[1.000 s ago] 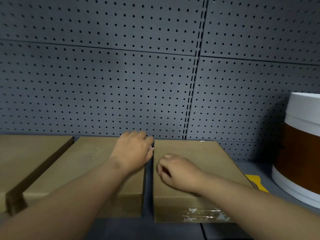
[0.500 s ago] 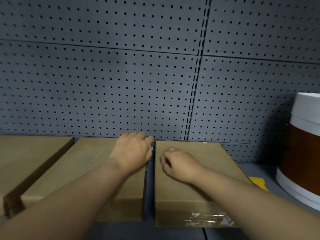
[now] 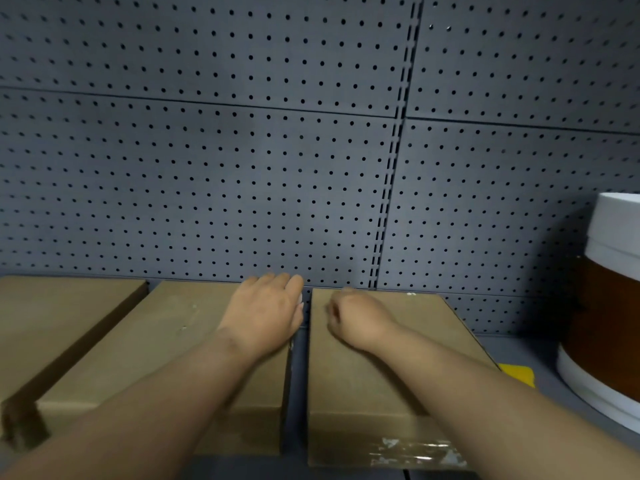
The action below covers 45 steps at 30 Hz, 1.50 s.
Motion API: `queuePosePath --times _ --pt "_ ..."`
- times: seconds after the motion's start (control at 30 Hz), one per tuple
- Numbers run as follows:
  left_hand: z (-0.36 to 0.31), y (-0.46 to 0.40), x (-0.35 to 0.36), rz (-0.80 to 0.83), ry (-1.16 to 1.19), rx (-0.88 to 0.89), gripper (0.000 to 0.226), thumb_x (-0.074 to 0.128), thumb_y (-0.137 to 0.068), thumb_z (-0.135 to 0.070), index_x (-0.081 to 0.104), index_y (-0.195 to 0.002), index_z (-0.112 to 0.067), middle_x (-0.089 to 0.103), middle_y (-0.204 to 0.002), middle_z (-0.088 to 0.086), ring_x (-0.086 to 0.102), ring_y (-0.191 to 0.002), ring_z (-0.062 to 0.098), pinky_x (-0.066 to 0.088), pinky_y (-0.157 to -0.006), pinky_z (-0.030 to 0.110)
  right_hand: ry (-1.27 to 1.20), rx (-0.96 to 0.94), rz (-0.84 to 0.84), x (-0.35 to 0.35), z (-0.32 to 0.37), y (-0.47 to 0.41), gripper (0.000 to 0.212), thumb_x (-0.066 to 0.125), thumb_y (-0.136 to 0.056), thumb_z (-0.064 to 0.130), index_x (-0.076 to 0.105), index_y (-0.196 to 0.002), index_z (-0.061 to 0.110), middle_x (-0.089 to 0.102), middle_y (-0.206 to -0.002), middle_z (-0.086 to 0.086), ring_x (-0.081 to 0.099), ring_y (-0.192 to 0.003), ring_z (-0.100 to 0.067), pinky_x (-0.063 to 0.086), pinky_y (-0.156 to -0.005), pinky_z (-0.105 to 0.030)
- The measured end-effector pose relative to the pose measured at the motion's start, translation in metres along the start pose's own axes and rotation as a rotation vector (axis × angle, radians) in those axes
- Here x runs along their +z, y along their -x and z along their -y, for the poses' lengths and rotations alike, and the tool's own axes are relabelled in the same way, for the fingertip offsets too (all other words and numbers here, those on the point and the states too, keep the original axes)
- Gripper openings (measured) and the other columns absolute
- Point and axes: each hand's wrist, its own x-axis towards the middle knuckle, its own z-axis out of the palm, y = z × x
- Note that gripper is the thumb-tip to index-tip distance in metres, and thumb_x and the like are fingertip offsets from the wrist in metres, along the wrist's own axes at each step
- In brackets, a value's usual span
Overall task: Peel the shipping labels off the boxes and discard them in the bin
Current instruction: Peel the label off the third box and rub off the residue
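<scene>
Three brown cardboard boxes lie side by side on a grey shelf. My left hand (image 3: 265, 315) rests palm down, fingers together, on the far right edge of the middle box (image 3: 166, 344). My right hand (image 3: 356, 318) is curled into a loose fist on top of the right box (image 3: 367, 382), near its far left corner. Nothing shows between its fingers. The right box carries torn label and tape remnants (image 3: 415, 452) on its front face. No whole label is in view. The left box (image 3: 52, 317) is partly cut off by the frame.
A dark grey pegboard wall (image 3: 242, 168) stands right behind the boxes. A white and brown cylindrical container (image 3: 609, 306) stands at the right. A yellow scrap (image 3: 517, 374) lies on the shelf between it and the right box.
My right hand has slid away from me along the top of the right box, toward the pegboard. My left hand has stayed on the middle box.
</scene>
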Motion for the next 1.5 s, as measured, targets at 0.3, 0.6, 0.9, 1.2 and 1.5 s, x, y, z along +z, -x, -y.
queuePosePath --times 0.3,0.6,0.9,1.2,1.5 --pt "0.001 0.006 -0.006 -0.007 0.015 0.005 0.022 0.037 -0.093 -0.035 0.046 -0.105 -0.021 0.062 -0.099 -0.002 0.058 -0.091 0.017 0.048 -0.083 0.032 -0.008 -0.114 0.102 -0.033 -0.039 0.048 0.008 0.048 -0.085 0.02 0.056 -0.085 0.016 0.052 -0.092 0.003 0.053 -0.084 -0.015 0.045 -0.077 -0.029" --pt "-0.002 0.013 -0.015 0.006 0.043 0.02 0.021 0.034 -0.094 -0.033 0.047 -0.104 -0.02 0.061 -0.101 0.0 0.057 -0.092 0.019 0.045 -0.083 0.032 -0.056 -0.314 0.054 -0.019 0.022 0.065 0.01 0.045 -0.084 0.022 0.055 -0.084 0.019 0.055 -0.092 -0.001 0.053 -0.082 -0.017 0.045 -0.073 -0.031" --pt "-0.005 0.023 -0.035 0.0 0.143 0.01 0.021 0.033 -0.096 -0.03 0.047 -0.107 -0.019 0.058 -0.105 0.0 0.055 -0.095 0.019 0.045 -0.085 0.032 0.006 -0.033 0.027 -0.043 -0.025 0.088 0.008 0.049 -0.085 0.02 0.056 -0.082 0.02 0.054 -0.093 0.002 0.057 -0.086 -0.017 0.046 -0.077 -0.027" --pt "-0.015 0.025 -0.046 0.002 0.24 0.049 0.016 0.039 -0.096 -0.025 0.047 -0.107 -0.017 0.054 -0.106 0.0 0.053 -0.093 0.019 0.044 -0.081 0.03 -0.103 -0.255 0.028 -0.023 0.034 0.1 0.01 0.047 -0.081 0.022 0.056 -0.084 0.019 0.057 -0.093 -0.001 0.054 -0.084 -0.019 0.046 -0.074 -0.031" --pt "-0.018 0.027 -0.057 0.01 0.25 0.058 0.018 0.038 -0.096 -0.023 0.049 -0.108 -0.014 0.053 -0.109 0.002 0.055 -0.093 0.02 0.048 -0.083 0.036 0.05 0.099 0.012 -0.042 -0.023 0.092 0.015 0.048 -0.086 0.021 0.06 -0.091 0.013 0.06 -0.103 -0.007 0.058 -0.091 -0.024 0.049 -0.081 -0.032"
